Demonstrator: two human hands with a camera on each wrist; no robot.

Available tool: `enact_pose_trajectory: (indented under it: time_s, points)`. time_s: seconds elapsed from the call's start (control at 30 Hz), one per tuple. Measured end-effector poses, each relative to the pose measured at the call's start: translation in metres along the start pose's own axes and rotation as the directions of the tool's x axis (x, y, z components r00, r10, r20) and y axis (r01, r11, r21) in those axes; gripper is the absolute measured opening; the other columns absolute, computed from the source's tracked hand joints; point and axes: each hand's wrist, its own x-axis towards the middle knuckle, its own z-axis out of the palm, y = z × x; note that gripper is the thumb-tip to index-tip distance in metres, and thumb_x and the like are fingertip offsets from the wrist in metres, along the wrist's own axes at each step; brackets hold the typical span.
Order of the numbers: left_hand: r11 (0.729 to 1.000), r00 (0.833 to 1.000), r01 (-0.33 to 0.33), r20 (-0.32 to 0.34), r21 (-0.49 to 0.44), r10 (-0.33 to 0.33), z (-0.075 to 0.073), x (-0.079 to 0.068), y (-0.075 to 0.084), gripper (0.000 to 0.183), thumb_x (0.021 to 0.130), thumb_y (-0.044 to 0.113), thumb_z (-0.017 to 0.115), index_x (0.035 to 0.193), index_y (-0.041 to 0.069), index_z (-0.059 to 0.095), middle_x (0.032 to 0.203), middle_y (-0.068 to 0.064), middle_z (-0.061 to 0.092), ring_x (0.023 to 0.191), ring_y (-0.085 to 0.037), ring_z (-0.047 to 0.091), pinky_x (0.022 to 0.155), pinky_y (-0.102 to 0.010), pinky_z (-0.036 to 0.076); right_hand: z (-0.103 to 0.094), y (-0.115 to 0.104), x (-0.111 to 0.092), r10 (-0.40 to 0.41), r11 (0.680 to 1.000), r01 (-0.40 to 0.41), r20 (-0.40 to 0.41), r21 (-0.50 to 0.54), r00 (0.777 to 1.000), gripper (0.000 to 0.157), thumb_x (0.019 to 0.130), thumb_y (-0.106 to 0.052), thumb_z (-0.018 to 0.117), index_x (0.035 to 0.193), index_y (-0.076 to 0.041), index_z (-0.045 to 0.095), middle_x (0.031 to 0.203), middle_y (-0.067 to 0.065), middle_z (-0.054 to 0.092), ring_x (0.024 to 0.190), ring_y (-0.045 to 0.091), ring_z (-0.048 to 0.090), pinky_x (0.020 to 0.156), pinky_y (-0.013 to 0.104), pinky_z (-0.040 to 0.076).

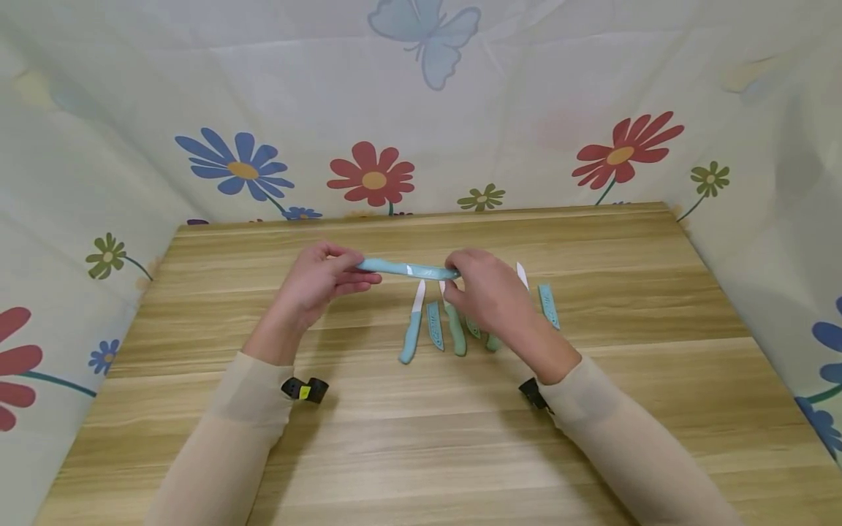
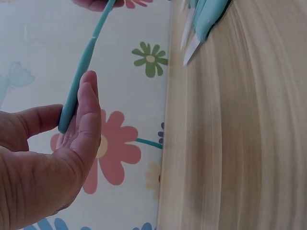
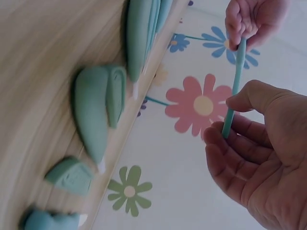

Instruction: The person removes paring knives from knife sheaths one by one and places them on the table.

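Observation:
Above the table, both hands hold a light blue paring knife (image 1: 384, 266) level, its blade covered by a blue sheath (image 1: 430, 272). My left hand (image 1: 322, 281) pinches the handle end between thumb and fingers. At the other end, my right hand (image 1: 493, 292) grips the sheath tip with thumb and fingers; the right wrist view shows the sheath's narrow edge (image 3: 235, 103) there. Below lie a blue knife (image 1: 411, 336) with a bare white blade, a blue sheath (image 1: 435, 326) and a green knife (image 1: 455, 332). The right hand partly hides a green sheath (image 1: 473, 329) and a second green knife (image 1: 493, 342).
Another blue sheath (image 1: 549, 307) lies at the right of the row on the wooden table (image 1: 395, 453). A flower-printed curtain (image 1: 526, 109) stands behind the table and at both sides. Black wrist cameras (image 1: 305, 390) sit at the sleeve cuffs.

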Motion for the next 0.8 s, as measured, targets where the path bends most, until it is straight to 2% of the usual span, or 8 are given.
enact_pose_trajectory:
  time_s: [0.17, 0.37, 0.57, 0.8]
  points:
    - [1.000, 1.000, 0.016, 0.023, -0.001, -0.016, 0.007, -0.005, -0.003, 0.032, 0.108, 0.014, 0.063, 0.130, -0.006, 0.052, 0.113, -0.022, 0.076, 0.096, -0.028, 0.079, 0.088, -0.037, 0.061, -0.004, 0.011, -0.004, -0.064, 0.998, 0.065, -0.049, 0.017, 0.997, 0.021, 0.095, -0.010, 0.073, 0.113, -0.001, 0.074, 0.113, 0.012, 0.073, 0.097, 0.025, 0.069, 0.081, 0.040, 0.060]
    - [1.000, 0.998, 0.024, 0.055, -0.003, -0.024, 0.014, -0.012, -0.006, 0.027, 0.109, 0.015, 0.062, 0.127, -0.003, 0.052, 0.122, -0.029, 0.072, 0.097, -0.027, 0.079, 0.090, -0.037, 0.060, -0.008, 0.021, -0.007, -0.121, 0.991, 0.125, -0.091, 0.039, 0.988, 0.020, 0.093, -0.007, 0.074, 0.112, 0.000, 0.074, 0.110, 0.012, 0.072, 0.096, 0.026, 0.069, 0.083, 0.039, 0.060]
    - [0.999, 0.994, 0.037, 0.100, -0.031, -0.033, 0.020, -0.016, -0.009, 0.025, 0.109, 0.013, 0.061, 0.126, -0.004, 0.052, 0.122, -0.032, 0.071, 0.098, -0.026, 0.079, 0.088, -0.036, 0.061, -0.013, 0.030, -0.013, -0.150, 0.986, 0.156, -0.095, 0.056, 0.984, 0.022, 0.094, -0.007, 0.074, 0.114, 0.000, 0.073, 0.109, 0.010, 0.071, 0.093, 0.027, 0.067, 0.081, 0.040, 0.058]
    - [0.997, 0.986, 0.054, 0.163, -0.057, -0.044, 0.024, -0.017, -0.014, 0.024, 0.110, 0.010, 0.059, 0.126, -0.007, 0.052, 0.115, -0.025, 0.075, 0.098, -0.027, 0.079, 0.088, -0.037, 0.061, -0.016, 0.040, -0.020, -0.190, 0.980, 0.193, -0.081, 0.041, 0.978, 0.023, 0.094, -0.007, 0.076, 0.116, 0.001, 0.074, 0.109, 0.011, 0.071, 0.097, 0.027, 0.069, 0.083, 0.040, 0.059]
